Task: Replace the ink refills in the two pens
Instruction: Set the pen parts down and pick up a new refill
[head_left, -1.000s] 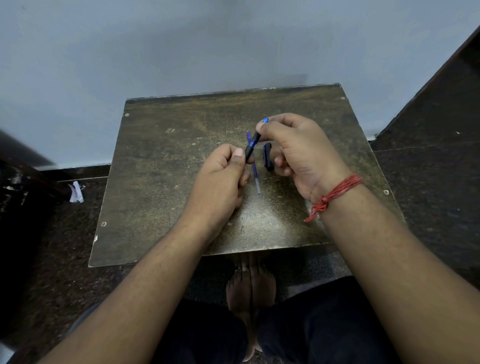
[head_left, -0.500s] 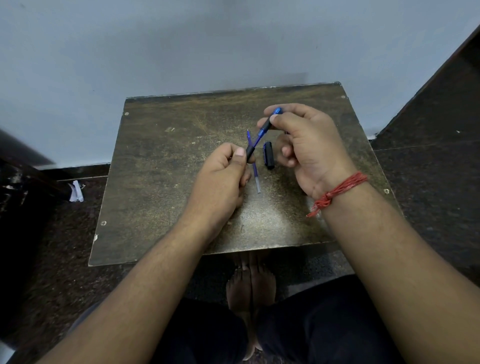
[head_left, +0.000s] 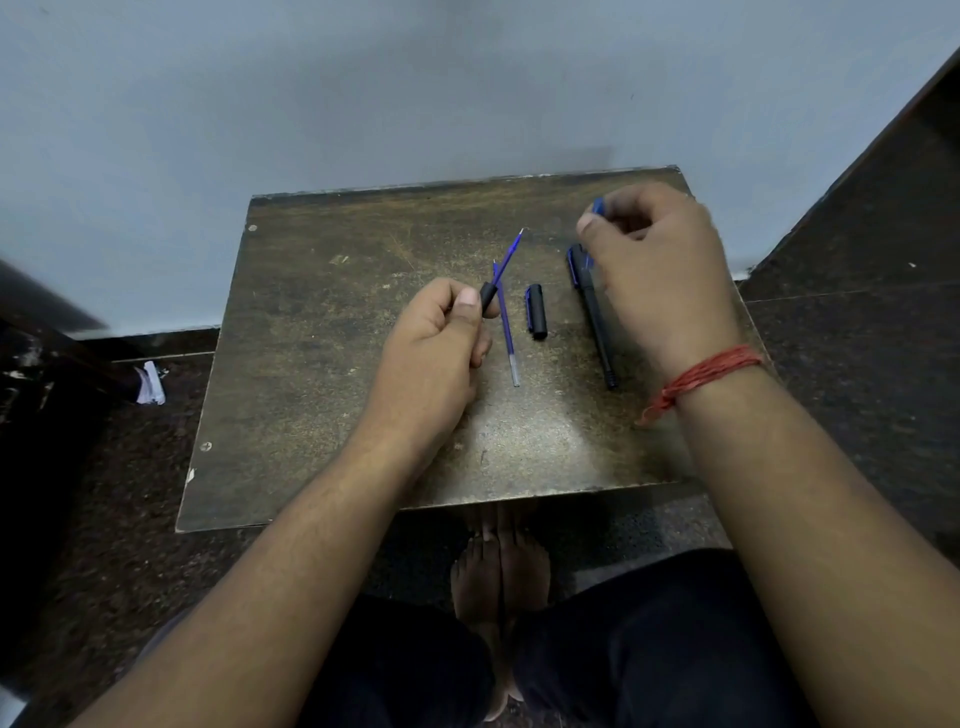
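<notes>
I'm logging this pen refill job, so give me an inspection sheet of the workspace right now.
Surface: worn brown table, scratched.
Job's things: loose refill, black cap and capped pen lie on it.
Clutter: white paper scrap on the floor.
Hands: left hand grips a black barrel with a refill sticking out; right hand pinches a small blue piece, blurred.
Cables: nothing seen.
Surroundings: pale wall, dark floor.

Worn brown table (head_left: 322, 364) against pale wall (head_left: 363, 93); crumpled white paper (head_left: 150, 385) on dark speckled floor (head_left: 130, 493).
</notes>
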